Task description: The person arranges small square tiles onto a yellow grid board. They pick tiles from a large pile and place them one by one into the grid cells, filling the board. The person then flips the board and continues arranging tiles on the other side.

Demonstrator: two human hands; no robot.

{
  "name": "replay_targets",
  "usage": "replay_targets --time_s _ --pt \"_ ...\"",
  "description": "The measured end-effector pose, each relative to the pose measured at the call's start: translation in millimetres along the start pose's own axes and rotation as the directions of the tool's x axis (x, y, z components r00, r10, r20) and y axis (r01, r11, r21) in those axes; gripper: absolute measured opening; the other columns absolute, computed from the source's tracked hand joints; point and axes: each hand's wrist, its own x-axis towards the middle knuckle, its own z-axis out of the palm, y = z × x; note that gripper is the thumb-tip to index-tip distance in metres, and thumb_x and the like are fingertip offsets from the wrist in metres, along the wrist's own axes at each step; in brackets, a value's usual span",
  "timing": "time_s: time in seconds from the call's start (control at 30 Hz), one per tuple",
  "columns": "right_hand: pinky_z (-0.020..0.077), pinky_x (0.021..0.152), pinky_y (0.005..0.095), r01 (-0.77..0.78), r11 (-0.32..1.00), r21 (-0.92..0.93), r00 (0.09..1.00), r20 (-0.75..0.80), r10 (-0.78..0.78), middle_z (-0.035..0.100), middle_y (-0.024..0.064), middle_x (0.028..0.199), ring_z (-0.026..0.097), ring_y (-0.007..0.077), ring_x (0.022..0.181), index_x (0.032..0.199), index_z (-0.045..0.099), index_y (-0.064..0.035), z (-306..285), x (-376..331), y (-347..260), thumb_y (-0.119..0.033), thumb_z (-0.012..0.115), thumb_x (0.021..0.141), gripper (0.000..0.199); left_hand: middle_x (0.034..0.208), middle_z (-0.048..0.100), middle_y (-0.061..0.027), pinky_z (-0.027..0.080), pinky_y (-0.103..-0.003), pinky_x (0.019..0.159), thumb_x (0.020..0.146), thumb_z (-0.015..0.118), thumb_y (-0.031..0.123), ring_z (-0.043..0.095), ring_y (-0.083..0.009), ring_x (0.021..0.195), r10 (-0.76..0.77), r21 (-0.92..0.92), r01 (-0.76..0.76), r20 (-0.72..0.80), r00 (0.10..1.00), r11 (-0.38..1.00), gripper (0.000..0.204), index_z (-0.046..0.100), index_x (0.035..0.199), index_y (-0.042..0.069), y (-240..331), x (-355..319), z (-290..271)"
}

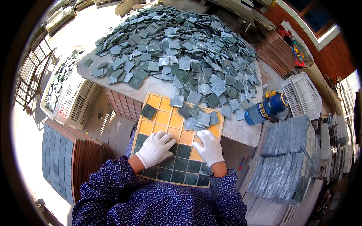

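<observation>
A yellow-orange gridded tray [176,121] with pale dividers leans on my lap and against the table edge. Dark green square tiles [180,164] fill its near rows. My left hand [155,148], in a white glove, rests on the left side of the grid with fingers spread, partly covering tiles. In a matching glove, my right hand [209,147] lies over the right side, thumb and fingers apart, just below several loose tiles [203,119]. One tile [148,111] lies askew near the tray's upper left. Whatever is directly under my fingers is hidden.
A large heap of stone tiles [177,41] covers the table [241,132]. A blue bottle [264,109] stands at its right edge. Plastic-wrapped tile stacks [284,158] and a white crate [301,94] are right; stacked tiled panels [60,158] and another crate [77,101] are left.
</observation>
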Motion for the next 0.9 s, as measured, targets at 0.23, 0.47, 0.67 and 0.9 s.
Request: replay_targets --time_s 0.23,0.47,0.67,0.9 --pt "0.0467 0.094 0.0409 -0.093 0.994 -0.060 0.994 -0.057 0.090 0.051 0.0142 0.128 0.056 0.0350 0.111 0.121 0.055 -0.0047 -23 64 40 -0.028 0.077 0.073 0.058 0.107 0.055 -0.0083 0.048 -0.039 0.083 0.075 0.072 0.025 0.055 -0.0288 0.097 0.002 -0.078 0.001 0.027 1.000 0.997 0.041 0.059 0.110 0.010 18 33 35" --pt "0.0498 0.082 0.0344 -0.031 0.978 0.208 0.990 -0.125 0.058 0.058 0.0148 0.114 0.060 0.0266 0.095 0.121 0.055 -0.0016 -19 33 45 -0.032 0.073 0.079 0.055 0.107 0.055 -0.0077 0.047 -0.040 0.083 0.076 0.071 0.023 0.055 -0.0289 0.095 0.010 -0.137 -0.018 -0.065 0.998 0.990 0.040 0.059 0.111 0.009 15 27 35" --pt "0.0489 0.065 0.0260 -0.310 0.155 0.938 0.946 0.288 0.147 0.064 0.0102 0.091 0.059 0.0131 0.074 0.112 0.058 0.0048 -30 -20 54 -0.028 0.044 0.101 0.037 0.107 0.055 -0.0080 0.048 -0.040 0.082 0.078 0.069 0.022 0.055 -0.0280 0.095 -0.054 -0.131 0.027 -0.207 0.977 0.991 0.040 0.057 0.113 0.009 22 56 29" --pt "0.0524 0.075 0.0338 -0.131 0.908 0.397 0.978 -0.098 0.184 0.069 0.0131 0.089 0.068 0.0258 0.082 0.108 0.064 -0.0015 -32 -28 66 -0.017 0.064 0.085 0.027 0.110 0.050 -0.0110 0.048 -0.040 0.081 0.073 0.074 0.025 0.056 -0.0307 0.097 -0.058 0.001 0.058 0.016 0.998 0.998 0.047 0.058 0.114 0.008 4 127 25"
